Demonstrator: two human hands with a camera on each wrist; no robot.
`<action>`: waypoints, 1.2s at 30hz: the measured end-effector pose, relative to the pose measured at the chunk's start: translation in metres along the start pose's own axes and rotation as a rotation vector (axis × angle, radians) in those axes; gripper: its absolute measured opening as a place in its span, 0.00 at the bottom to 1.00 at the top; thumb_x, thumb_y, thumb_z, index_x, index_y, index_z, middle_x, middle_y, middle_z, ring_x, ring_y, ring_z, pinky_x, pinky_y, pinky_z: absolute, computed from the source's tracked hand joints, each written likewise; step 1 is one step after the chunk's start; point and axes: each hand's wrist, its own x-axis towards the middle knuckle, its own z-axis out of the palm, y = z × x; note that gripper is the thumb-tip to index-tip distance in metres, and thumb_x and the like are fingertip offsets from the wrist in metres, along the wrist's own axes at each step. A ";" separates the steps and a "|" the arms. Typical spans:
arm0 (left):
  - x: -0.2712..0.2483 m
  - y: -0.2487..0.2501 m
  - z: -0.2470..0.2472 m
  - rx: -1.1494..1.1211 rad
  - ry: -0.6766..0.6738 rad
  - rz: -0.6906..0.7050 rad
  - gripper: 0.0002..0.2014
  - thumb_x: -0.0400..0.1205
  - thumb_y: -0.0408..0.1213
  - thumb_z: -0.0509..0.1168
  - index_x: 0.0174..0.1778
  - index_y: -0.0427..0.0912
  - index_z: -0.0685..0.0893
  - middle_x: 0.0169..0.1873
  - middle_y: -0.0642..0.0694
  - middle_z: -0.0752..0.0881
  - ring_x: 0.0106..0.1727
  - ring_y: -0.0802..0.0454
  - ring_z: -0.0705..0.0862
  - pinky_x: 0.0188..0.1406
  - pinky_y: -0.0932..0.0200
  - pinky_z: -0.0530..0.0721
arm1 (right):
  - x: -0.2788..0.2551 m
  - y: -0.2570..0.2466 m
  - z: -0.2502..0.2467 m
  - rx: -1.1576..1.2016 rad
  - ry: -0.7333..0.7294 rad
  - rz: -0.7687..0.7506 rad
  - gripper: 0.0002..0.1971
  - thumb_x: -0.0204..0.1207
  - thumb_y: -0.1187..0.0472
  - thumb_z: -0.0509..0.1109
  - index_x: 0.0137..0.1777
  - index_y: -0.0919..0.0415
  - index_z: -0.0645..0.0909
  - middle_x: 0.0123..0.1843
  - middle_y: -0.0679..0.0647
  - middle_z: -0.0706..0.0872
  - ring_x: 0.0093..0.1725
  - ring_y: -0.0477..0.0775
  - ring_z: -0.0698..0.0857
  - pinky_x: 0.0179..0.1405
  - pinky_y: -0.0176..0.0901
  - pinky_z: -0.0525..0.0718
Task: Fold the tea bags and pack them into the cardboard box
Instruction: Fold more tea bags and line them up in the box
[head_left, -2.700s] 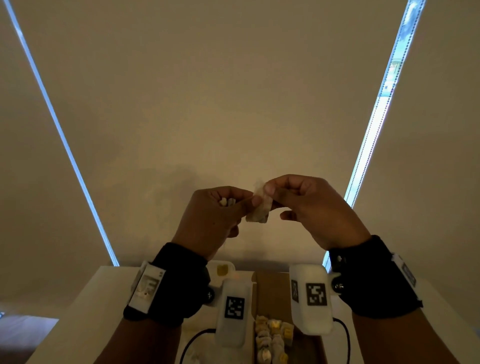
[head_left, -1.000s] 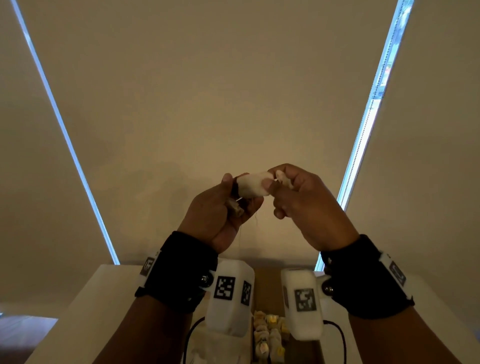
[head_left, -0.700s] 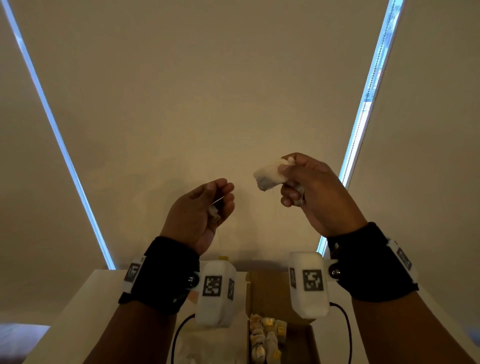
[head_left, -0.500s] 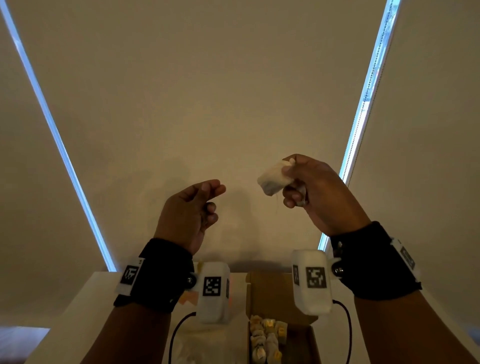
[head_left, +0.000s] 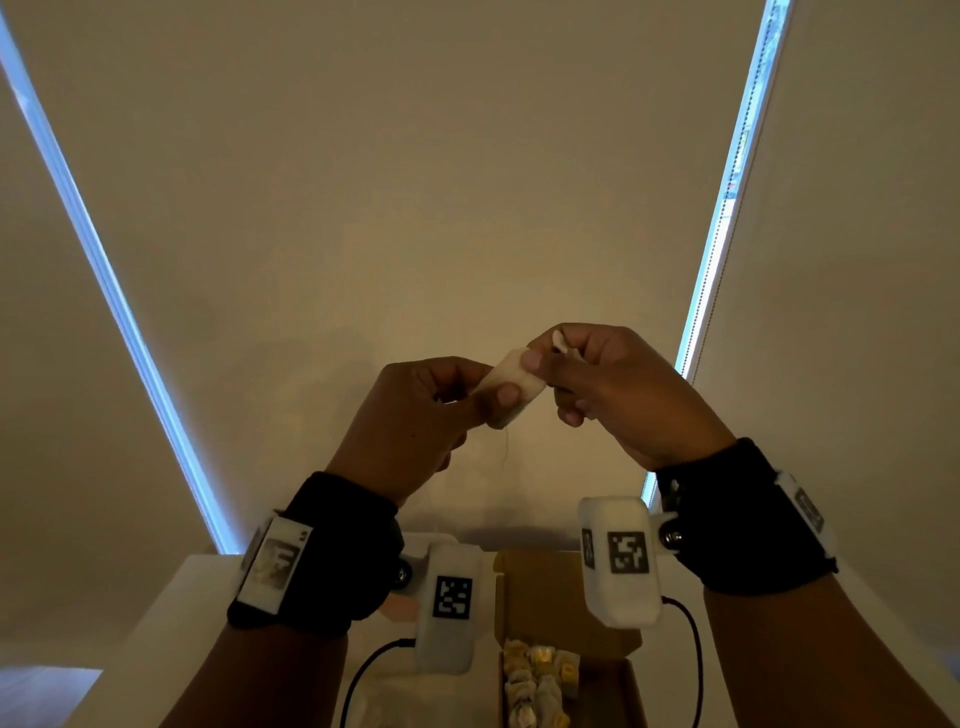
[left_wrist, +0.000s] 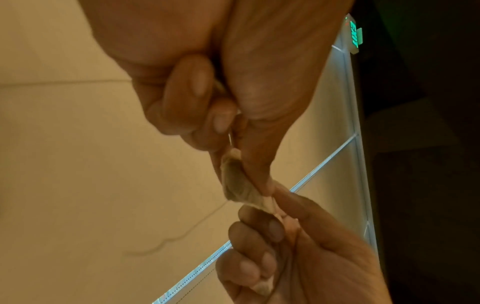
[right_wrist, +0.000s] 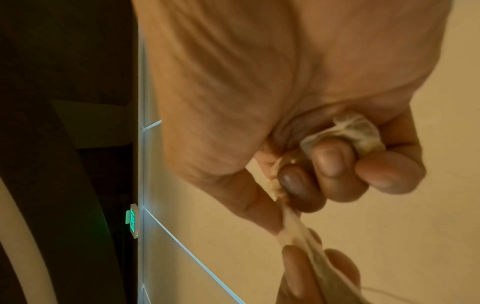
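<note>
A: What's changed in the last half second?

B: The left hand (head_left: 415, 421) had let go and hung apart with nothing in it. Now it has come back, and its thumb and forefinger pinch the near end of the tea bag (head_left: 511, 387). The right hand (head_left: 618, 395) never released; its grip holds the other end, with more of the paper bunched under its curled fingers (right_wrist: 330, 158).

A: So both grips are on the bag?

B: Yes, each narrow and closed on it. The bag spans the two hands, raised in the air well above the counter (head_left: 171, 623), and its string (head_left: 504, 447) dangles loose beneath.

A: What does that mean for the job?

B: I'd judge the fold is not finished. One hand alone could only carry the bag; two let the person crease it or tuck the string in.

A: And the box?

B: The cardboard box (head_left: 545, 582) sits open on the counter below the wrists, with folded tea bags (head_left: 540, 680) already lined up at its near end. This one has yet to join them.
</note>
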 end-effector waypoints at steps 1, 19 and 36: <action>0.001 0.000 0.001 -0.008 -0.004 -0.014 0.11 0.80 0.47 0.75 0.49 0.42 0.93 0.19 0.58 0.74 0.20 0.58 0.65 0.19 0.64 0.65 | 0.001 0.001 0.000 0.011 0.025 -0.010 0.09 0.84 0.57 0.71 0.49 0.61 0.89 0.32 0.61 0.80 0.29 0.53 0.75 0.37 0.52 0.77; 0.008 -0.001 0.010 0.101 0.174 0.031 0.14 0.80 0.49 0.74 0.60 0.52 0.86 0.40 0.58 0.90 0.32 0.61 0.81 0.31 0.66 0.76 | 0.012 -0.003 0.002 0.137 0.091 0.028 0.08 0.84 0.65 0.67 0.56 0.56 0.86 0.40 0.54 0.83 0.26 0.44 0.74 0.36 0.48 0.78; 0.004 0.005 0.007 -0.090 0.107 -0.006 0.07 0.84 0.34 0.71 0.53 0.45 0.94 0.23 0.51 0.77 0.22 0.56 0.66 0.19 0.63 0.66 | 0.008 -0.021 0.001 0.534 0.097 0.069 0.16 0.87 0.59 0.62 0.68 0.67 0.78 0.33 0.52 0.73 0.29 0.49 0.68 0.34 0.45 0.72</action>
